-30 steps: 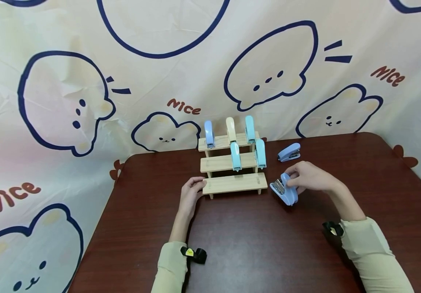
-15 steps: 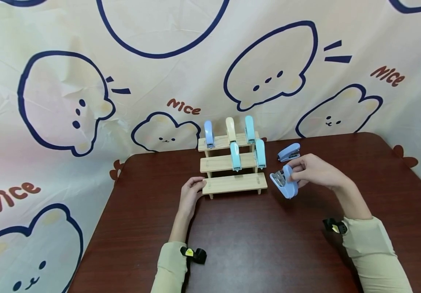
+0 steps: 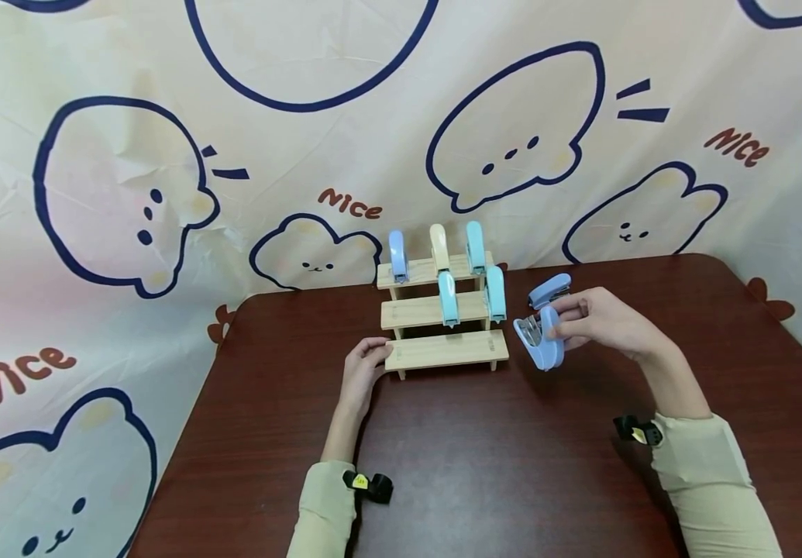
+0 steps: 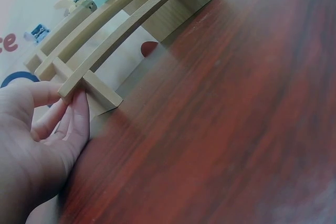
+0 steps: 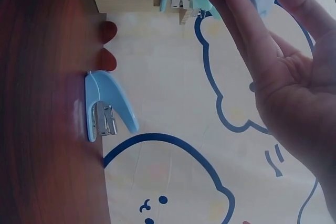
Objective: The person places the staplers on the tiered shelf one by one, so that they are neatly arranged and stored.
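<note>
A blue stapler (image 3: 549,345) is pinched between the thumb and fingers of my right hand (image 3: 599,325), held above the table to the right of the rack. My left hand (image 3: 362,372) grips the left end of the lowest step of a three-step wooden rack (image 3: 442,352); in the left wrist view the thumb and fingers (image 4: 80,116) close on that board's corner. On the top step stand a blue stapler (image 3: 398,257), a cream stapler (image 3: 439,246) and a turquoise stapler (image 3: 475,248). Two more turquoise staplers, one left (image 3: 449,298) and one right (image 3: 495,294), stand on the middle step. The lowest step is bare.
Another blue stapler (image 3: 549,290) lies on the table behind my right hand; the right wrist view shows this stapler (image 5: 110,98) too. The dark brown table (image 3: 484,480) reaches back to a patterned cloth (image 3: 345,155).
My right hand has lifted the blue stapler off the table and moved it slightly back, toward the stapler behind. The left hand and the rack stay where they were.
</note>
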The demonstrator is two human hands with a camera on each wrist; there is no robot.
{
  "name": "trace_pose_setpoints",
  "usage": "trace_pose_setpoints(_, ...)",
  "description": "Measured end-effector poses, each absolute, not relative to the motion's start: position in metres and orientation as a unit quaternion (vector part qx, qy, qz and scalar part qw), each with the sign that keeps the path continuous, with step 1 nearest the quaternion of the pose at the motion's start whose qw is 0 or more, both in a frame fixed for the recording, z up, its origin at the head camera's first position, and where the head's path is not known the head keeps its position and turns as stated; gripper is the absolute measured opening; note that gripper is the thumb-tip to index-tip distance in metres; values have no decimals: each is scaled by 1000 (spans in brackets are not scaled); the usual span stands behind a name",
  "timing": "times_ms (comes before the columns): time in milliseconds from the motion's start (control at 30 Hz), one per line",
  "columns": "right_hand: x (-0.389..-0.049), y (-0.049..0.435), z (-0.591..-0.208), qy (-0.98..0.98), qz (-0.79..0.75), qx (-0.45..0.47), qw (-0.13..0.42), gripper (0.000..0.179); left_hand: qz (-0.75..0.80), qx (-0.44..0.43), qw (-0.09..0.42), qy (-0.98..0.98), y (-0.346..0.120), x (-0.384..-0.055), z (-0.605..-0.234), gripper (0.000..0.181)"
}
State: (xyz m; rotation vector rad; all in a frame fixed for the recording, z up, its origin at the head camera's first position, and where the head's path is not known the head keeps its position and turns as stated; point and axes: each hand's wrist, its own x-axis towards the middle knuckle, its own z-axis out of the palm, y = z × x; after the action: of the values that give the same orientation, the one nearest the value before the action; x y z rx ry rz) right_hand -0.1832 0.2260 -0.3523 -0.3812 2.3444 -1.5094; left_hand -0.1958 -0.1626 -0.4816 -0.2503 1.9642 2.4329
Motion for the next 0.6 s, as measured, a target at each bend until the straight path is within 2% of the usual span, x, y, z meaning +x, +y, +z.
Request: trace_pose_setpoints(600, -187, 219, -342, 802, -573, -124, 118, 48, 774, -78, 3, 628, -163, -197, -482, 26)
